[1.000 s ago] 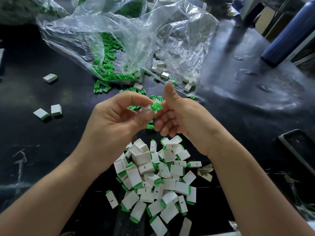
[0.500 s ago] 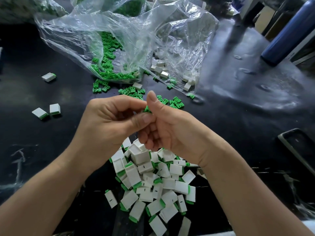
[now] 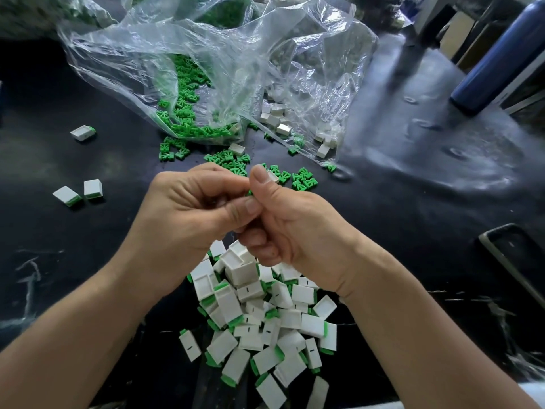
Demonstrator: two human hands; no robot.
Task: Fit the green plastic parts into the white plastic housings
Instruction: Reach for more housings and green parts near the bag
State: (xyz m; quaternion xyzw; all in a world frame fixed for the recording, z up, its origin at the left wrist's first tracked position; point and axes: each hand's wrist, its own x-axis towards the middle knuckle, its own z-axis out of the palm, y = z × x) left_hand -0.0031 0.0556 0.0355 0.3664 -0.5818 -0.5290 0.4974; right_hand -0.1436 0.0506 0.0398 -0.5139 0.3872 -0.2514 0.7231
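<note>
Pinching white housing (image 3: 272,176) with right hand (image 3: 295,231), green part (image 3: 250,192) with left hand (image 3: 191,214). Risks jamming crooked if pressed askew.

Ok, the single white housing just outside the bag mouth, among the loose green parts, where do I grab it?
Come from above and pinch the white housing across its two long side walls. It lies flat, hollow face seemingly up, so the walls stand free. Green parts crowd its near side, and a sideways approach may scatter them.
</note>
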